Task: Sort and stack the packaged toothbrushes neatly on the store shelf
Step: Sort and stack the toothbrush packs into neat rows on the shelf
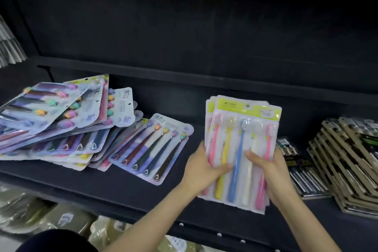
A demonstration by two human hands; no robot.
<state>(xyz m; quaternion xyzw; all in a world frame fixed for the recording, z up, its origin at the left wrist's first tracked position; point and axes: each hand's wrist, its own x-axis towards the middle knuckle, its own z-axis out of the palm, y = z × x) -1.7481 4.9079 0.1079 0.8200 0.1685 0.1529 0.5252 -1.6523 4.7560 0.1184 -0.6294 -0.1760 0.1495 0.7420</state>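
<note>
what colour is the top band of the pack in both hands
Lime green band atop the pack, best in the head view.

Bare forearms [155, 210] lead to the left hand [201, 166] and right hand [273, 170], with dark clothing [57, 240] low in view

Dim light; black shelf [143, 186] against a black back panel [184, 26].

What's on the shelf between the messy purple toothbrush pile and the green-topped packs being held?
Nothing: the head view shows only bare dark shelf between the purple pile and the held packs.
</note>
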